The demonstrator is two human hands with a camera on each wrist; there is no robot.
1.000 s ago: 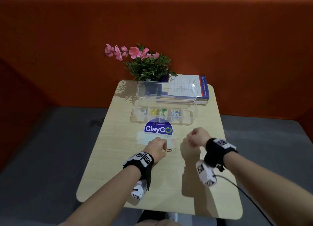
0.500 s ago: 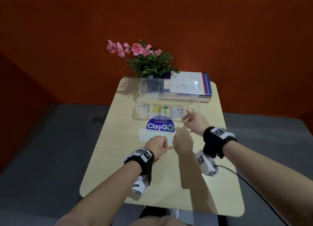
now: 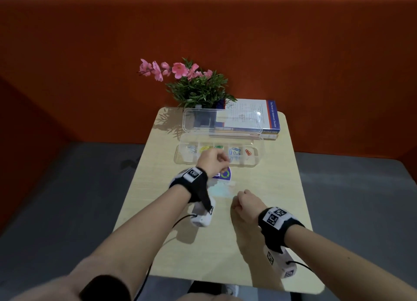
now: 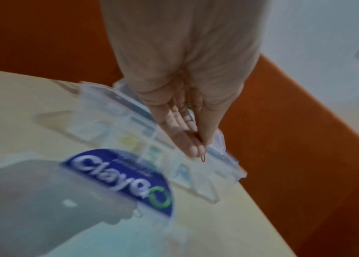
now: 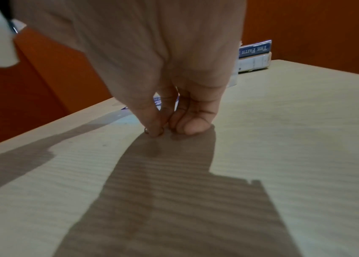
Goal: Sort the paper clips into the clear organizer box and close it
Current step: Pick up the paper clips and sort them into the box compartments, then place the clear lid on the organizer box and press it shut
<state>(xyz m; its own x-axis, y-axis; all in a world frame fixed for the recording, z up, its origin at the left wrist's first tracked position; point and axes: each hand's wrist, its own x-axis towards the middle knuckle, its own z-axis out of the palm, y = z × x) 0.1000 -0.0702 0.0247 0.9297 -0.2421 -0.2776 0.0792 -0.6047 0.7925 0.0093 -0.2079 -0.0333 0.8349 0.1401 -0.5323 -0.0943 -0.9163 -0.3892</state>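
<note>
The clear organizer box [image 3: 248, 164] stands open at the back of the table, its lid [image 3: 198, 120] tilted up behind it. Its compartments hold pale blue [image 3: 191, 149], yellow [image 3: 204, 148], green [image 3: 218, 147], blue [image 3: 234, 152] and red paper clips [image 3: 248, 152]. My left hand [image 3: 212, 161] hovers over the box's front edge and pinches an orange-red paper clip [image 4: 203, 158] between thumb and fingertips [image 4: 192, 149]. My right hand [image 3: 241, 201] is down on the bare table nearer me, its thumb and forefinger pinching a small dark clip [image 5: 146, 130] that lies on the wood.
A potted plant with pink flowers [image 3: 196, 86] and a blue-and-white book [image 3: 270, 118] stand behind the box. A blue ClayGo sticker [image 3: 225, 174] lies on the light wooden table [image 3: 270, 210]. Orange upholstery surrounds the table, with grey seats on both sides.
My left hand has lifted the orange-red clip from the table up to the box. My right hand has drawn back from the box's right end down to the table near me.
</note>
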